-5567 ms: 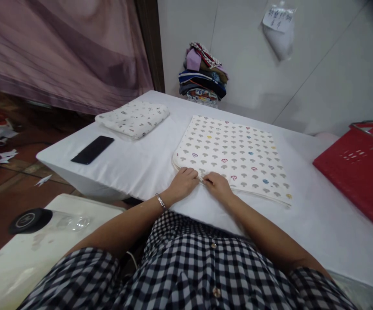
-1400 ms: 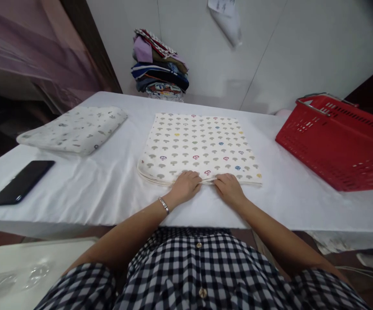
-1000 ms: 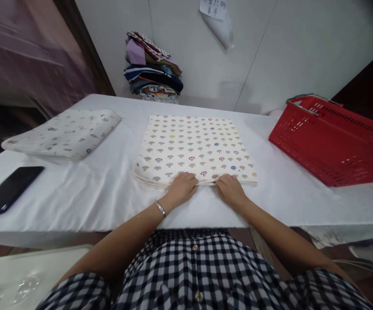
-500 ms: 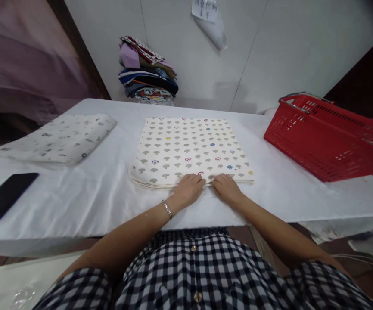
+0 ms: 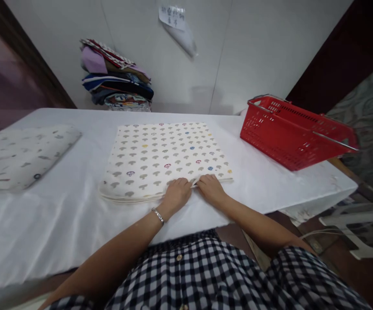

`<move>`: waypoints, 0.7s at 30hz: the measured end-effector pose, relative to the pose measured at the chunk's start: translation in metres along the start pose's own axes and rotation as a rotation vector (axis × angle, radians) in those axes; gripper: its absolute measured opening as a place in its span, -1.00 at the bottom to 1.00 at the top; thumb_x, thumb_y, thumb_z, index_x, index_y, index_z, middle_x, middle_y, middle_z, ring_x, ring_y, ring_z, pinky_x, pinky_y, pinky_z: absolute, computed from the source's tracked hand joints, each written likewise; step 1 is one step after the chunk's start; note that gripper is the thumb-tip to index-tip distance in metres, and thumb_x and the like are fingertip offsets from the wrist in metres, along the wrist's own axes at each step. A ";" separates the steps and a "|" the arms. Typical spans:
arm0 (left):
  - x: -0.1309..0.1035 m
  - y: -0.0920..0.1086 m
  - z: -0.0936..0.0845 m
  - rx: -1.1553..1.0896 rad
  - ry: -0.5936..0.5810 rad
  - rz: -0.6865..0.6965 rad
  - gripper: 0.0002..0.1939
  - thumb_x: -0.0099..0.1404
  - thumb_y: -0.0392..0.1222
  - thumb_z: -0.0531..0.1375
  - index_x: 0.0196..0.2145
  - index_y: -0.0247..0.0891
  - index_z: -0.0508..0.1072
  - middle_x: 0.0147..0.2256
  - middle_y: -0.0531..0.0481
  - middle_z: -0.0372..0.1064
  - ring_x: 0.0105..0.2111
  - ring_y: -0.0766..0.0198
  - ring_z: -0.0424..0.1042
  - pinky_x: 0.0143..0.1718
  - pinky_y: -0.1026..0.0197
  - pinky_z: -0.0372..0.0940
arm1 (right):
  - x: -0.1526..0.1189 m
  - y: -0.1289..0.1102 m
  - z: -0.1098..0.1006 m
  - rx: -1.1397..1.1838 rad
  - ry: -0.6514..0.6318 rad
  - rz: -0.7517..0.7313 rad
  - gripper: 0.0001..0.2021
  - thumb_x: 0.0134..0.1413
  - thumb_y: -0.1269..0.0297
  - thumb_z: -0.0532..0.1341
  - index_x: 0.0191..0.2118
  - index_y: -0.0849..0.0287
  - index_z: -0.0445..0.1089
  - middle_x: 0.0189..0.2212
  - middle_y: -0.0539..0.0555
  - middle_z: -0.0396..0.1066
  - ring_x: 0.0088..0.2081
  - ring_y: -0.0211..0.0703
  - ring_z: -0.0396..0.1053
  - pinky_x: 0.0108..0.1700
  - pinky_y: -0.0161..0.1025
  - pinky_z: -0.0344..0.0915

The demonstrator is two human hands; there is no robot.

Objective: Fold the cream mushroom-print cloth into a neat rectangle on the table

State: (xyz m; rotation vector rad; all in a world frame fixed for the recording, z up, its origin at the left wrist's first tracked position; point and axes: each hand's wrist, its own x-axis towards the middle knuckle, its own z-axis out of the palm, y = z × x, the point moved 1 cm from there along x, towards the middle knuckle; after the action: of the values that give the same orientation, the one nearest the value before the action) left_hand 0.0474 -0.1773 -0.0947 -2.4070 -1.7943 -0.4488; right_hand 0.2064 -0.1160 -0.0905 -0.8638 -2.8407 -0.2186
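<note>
A folded white cloth [image 5: 160,159] printed with small mushrooms lies flat on the table, its layered edge facing me. My left hand [image 5: 178,191] grips the middle of that near edge, fingers curled over it. Just to the right, my right hand [image 5: 210,188] pinches the same edge, thumb and fingertips closed on the fabric. A small fold of cloth rises between the two hands. The fingertips under the edge are hidden.
Another folded patterned cloth [image 5: 28,155] lies at the left on the white-covered table [image 5: 76,232]. A red plastic basket [image 5: 290,133] stands at the right. Behind the table is a stack of folded fabrics [image 5: 117,77]; a paper sign [image 5: 172,17] hangs on the wall.
The view has turned to the right, so everything sits further left and the phone is out of sight. Both hands stay on the cloth's near edge, where a small fold now lifts between them.
</note>
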 end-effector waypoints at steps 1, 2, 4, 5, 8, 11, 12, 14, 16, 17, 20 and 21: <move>0.000 -0.001 0.000 -0.006 0.004 0.003 -0.87 0.29 -0.29 0.05 -0.27 -0.27 0.39 -0.33 -0.10 0.33 -0.26 0.13 0.31 -0.24 0.08 0.18 | 0.000 0.001 -0.001 -0.016 -0.009 0.013 -0.86 0.22 0.37 0.08 -0.27 0.24 0.38 -0.30 0.11 0.34 -0.21 -0.09 0.18 -0.20 -0.17 -0.02; 0.000 -0.001 0.000 -0.011 0.007 0.007 -0.87 0.29 -0.29 0.06 -0.27 -0.27 0.40 -0.33 -0.10 0.33 -0.26 0.13 0.31 -0.24 0.08 0.18 | -0.001 0.003 -0.002 -0.032 -0.018 0.024 -0.86 0.22 0.39 0.08 -0.29 0.24 0.38 -0.30 0.11 0.34 -0.22 -0.09 0.17 -0.20 -0.16 -0.02; 0.000 -0.001 0.000 -0.014 0.007 0.012 -0.88 0.28 -0.29 0.06 -0.28 -0.27 0.40 -0.33 -0.09 0.33 -0.26 0.14 0.31 -0.24 0.09 0.18 | -0.002 0.007 -0.003 -0.056 -0.032 0.043 -0.86 0.22 0.40 0.07 -0.30 0.24 0.37 -0.30 0.11 0.34 -0.22 -0.09 0.17 -0.20 -0.16 -0.01; 0.000 -0.001 -0.001 -0.014 0.005 0.012 -0.88 0.28 -0.29 0.06 -0.28 -0.27 0.40 -0.33 -0.09 0.33 -0.26 0.14 0.31 -0.24 0.09 0.18 | -0.003 0.009 -0.003 -0.065 -0.036 0.052 -0.86 0.22 0.41 0.07 -0.29 0.24 0.37 -0.30 0.11 0.34 -0.22 -0.09 0.17 -0.20 -0.16 -0.01; 0.000 -0.001 -0.002 -0.007 -0.013 0.005 -0.88 0.29 -0.29 0.07 -0.26 -0.27 0.40 -0.31 -0.08 0.32 -0.24 0.15 0.30 -0.22 0.10 0.18 | -0.008 0.017 -0.003 -0.081 -0.042 0.066 -0.86 0.21 0.41 0.06 -0.28 0.24 0.37 -0.28 0.12 0.34 -0.20 -0.07 0.17 -0.20 -0.15 -0.01; 0.000 0.001 -0.003 0.015 -0.035 0.013 -0.87 0.30 -0.27 0.06 -0.25 -0.28 0.39 -0.29 -0.08 0.32 -0.22 0.15 0.29 -0.20 0.10 0.17 | -0.016 0.024 -0.004 -0.077 -0.040 0.021 -0.84 0.22 0.40 0.05 -0.25 0.25 0.37 -0.25 0.14 0.34 -0.18 -0.05 0.17 -0.18 -0.14 0.00; 0.000 0.002 -0.003 0.023 -0.040 0.018 -0.87 0.31 -0.27 0.06 -0.25 -0.28 0.39 -0.28 -0.09 0.31 -0.21 0.14 0.29 -0.20 0.10 0.16 | -0.018 0.026 -0.004 -0.072 -0.041 0.002 -0.83 0.23 0.40 0.04 -0.24 0.25 0.38 -0.25 0.15 0.35 -0.17 -0.06 0.17 -0.17 -0.14 0.00; 0.000 0.004 -0.003 0.029 -0.051 0.028 -0.86 0.32 -0.28 0.05 -0.23 -0.28 0.38 -0.27 -0.10 0.31 -0.20 0.14 0.28 -0.19 0.09 0.16 | -0.023 0.030 -0.005 -0.060 -0.039 -0.021 -0.82 0.24 0.39 0.03 -0.24 0.24 0.38 -0.24 0.16 0.35 -0.17 -0.06 0.16 -0.16 -0.14 0.00; 0.001 0.006 -0.004 0.022 -0.069 0.026 -0.86 0.32 -0.30 0.04 -0.23 -0.28 0.38 -0.26 -0.10 0.31 -0.18 0.13 0.27 -0.19 0.09 0.15 | -0.026 0.032 -0.004 -0.044 -0.037 -0.028 -0.82 0.24 0.38 0.03 -0.25 0.24 0.38 -0.25 0.15 0.35 -0.18 -0.07 0.16 -0.16 -0.15 0.00; 0.001 0.007 -0.004 0.020 -0.080 0.022 -0.86 0.31 -0.31 0.04 -0.23 -0.28 0.38 -0.26 -0.11 0.31 -0.18 0.13 0.27 -0.19 0.09 0.15 | -0.026 0.032 -0.004 -0.033 -0.033 -0.030 -0.82 0.24 0.38 0.04 -0.26 0.24 0.38 -0.25 0.15 0.35 -0.18 -0.07 0.16 -0.16 -0.15 -0.01; 0.003 0.010 -0.005 0.028 -0.090 0.015 -0.85 0.31 -0.31 0.03 -0.22 -0.29 0.37 -0.25 -0.11 0.31 -0.18 0.13 0.26 -0.18 0.08 0.15 | -0.027 0.033 -0.001 -0.002 -0.009 -0.041 -0.82 0.24 0.38 0.05 -0.25 0.25 0.39 -0.24 0.14 0.35 -0.17 -0.08 0.16 -0.16 -0.16 -0.01; 0.004 0.012 -0.004 0.030 -0.087 0.019 -0.85 0.31 -0.31 0.03 -0.21 -0.29 0.37 -0.24 -0.11 0.31 -0.17 0.12 0.25 -0.17 0.08 0.14 | -0.027 0.033 -0.001 0.005 0.000 -0.045 -0.82 0.24 0.37 0.05 -0.24 0.25 0.39 -0.23 0.15 0.35 -0.17 -0.08 0.16 -0.17 -0.16 -0.01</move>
State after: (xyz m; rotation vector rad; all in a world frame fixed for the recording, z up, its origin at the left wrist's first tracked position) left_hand 0.0589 -0.1786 -0.0884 -2.4570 -1.7969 -0.3182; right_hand 0.2473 -0.1032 -0.0921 -0.7993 -2.8613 -0.2179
